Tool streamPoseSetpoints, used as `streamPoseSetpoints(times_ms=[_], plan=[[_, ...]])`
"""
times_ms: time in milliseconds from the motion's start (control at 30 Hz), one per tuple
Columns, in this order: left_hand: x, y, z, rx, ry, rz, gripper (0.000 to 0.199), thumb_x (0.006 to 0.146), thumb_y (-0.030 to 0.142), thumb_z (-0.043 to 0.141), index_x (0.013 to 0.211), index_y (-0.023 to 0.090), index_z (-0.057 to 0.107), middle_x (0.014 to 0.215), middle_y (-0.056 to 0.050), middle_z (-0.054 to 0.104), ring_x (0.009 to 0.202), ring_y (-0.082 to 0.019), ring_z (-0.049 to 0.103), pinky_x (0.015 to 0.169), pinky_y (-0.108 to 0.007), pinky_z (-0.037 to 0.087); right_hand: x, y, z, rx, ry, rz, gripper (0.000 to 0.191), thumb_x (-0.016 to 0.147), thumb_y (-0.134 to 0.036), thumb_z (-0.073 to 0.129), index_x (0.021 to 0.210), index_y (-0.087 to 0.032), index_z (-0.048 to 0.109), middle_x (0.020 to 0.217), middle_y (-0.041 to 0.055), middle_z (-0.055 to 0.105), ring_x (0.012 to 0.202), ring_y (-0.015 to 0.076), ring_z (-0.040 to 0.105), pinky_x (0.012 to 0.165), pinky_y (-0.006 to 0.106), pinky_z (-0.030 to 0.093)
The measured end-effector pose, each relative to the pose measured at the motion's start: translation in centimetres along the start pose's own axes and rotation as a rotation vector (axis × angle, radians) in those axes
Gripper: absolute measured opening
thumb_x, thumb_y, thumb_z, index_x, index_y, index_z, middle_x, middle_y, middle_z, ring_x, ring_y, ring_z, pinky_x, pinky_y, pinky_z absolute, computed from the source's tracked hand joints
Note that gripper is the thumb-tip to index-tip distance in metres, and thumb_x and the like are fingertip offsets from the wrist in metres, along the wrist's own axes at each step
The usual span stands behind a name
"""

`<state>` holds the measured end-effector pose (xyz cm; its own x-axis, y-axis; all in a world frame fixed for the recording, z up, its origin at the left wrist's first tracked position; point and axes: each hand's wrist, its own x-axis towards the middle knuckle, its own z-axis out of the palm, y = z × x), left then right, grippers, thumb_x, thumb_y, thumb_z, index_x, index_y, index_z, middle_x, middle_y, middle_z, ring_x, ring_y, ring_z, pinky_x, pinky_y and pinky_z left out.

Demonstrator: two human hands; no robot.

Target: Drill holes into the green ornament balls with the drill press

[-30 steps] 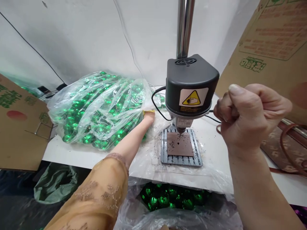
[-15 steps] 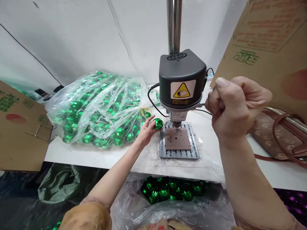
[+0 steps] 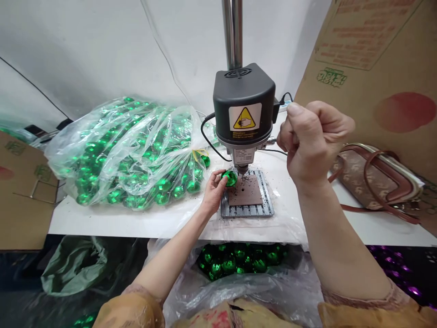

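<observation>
My left hand [image 3: 215,190] pinches a shiny green faceted ball [image 3: 231,178] between thumb and fingers. It holds the ball over the left side of the brown square pad [image 3: 253,193], just left of the drill chuck [image 3: 242,169]. The pad has a small dark hole and lies on the slotted metal base [image 3: 247,211] of a black bench drill press [image 3: 244,102]. To the right of the drill head, my right hand [image 3: 312,139] is closed in a fist at the end of the press's handle [image 3: 271,141], whose grip is hidden by the fingers.
On the left, a clear plastic bag [image 3: 136,155] full of green balls lies on the white table [image 3: 112,223]. More green balls [image 3: 239,259] sit in an open bag below the front edge. A handbag [image 3: 375,177] and a cardboard box [image 3: 368,77] stand right; dark shavings litter the base.
My left hand has carried the green ball rightward, from beside the base to over the pad near the chuck. My right fist stays closed near the drill head. The whole view has shifted slightly.
</observation>
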<state>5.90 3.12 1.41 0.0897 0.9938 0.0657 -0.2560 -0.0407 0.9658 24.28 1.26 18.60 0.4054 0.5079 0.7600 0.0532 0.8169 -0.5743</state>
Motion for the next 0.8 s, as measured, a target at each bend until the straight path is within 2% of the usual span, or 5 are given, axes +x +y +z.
streamPoseSetpoints(times_ms=[133,267,367,633,800], plan=[[0.2,-0.6,0.2,0.124,-0.010,0.093,0.056,0.073,0.046,0.080,0.119,0.022,0.059,0.117,-0.007,0.067,0.107,-0.019,0.064,0.095,-0.031,0.050,-0.1,-0.1,0.0,0.004,0.000,0.011,0.048,0.083,-0.029,0.064,0.048,-0.021,0.032,0.039,-0.0045,0.031,0.036,0.0079,0.027,0.041,0.033,0.023],[0.4,-1.1,0.2,0.207,-0.060,0.092,0.063,0.074,0.043,0.080,0.128,0.020,0.058,0.132,-0.011,0.062,0.116,-0.024,0.062,0.104,-0.038,0.047,-0.2,0.0,-0.1,-0.069,-0.003,0.023,0.051,0.084,-0.039,0.063,0.049,-0.022,0.029,0.039,-0.0039,0.031,0.038,0.0085,0.027,0.042,0.033,0.025],[0.4,-1.6,0.2,0.211,-0.076,0.086,0.061,0.074,0.042,0.079,0.127,0.019,0.059,0.129,-0.012,0.064,0.115,-0.025,0.063,0.104,-0.041,0.047,-0.3,0.1,-0.1,-0.090,-0.011,0.023,0.054,0.084,-0.045,0.062,0.051,-0.021,0.026,0.040,-0.0042,0.030,0.038,0.0077,0.027,0.043,0.032,0.027],[0.1,-2.5,0.5,0.218,-0.108,0.088,0.061,0.071,0.042,0.082,0.124,0.021,0.060,0.121,-0.011,0.068,0.114,-0.028,0.064,0.101,-0.045,0.051,-0.3,0.3,-0.1,-0.080,-0.035,-0.029,0.053,0.087,-0.042,0.058,0.053,-0.021,0.023,0.040,-0.0051,0.026,0.036,0.0064,0.025,0.041,0.030,0.025],[-0.1,-2.4,0.8,0.248,-0.138,0.078,0.063,0.070,0.041,0.083,0.124,0.021,0.059,0.116,-0.010,0.069,0.109,-0.028,0.067,0.100,-0.048,0.051,-0.4,0.9,-0.4,-0.200,-0.052,-0.056,0.050,0.088,-0.054,0.050,0.056,-0.023,0.029,0.043,-0.0028,0.030,0.040,0.0104,0.032,0.041,0.033,0.028]])
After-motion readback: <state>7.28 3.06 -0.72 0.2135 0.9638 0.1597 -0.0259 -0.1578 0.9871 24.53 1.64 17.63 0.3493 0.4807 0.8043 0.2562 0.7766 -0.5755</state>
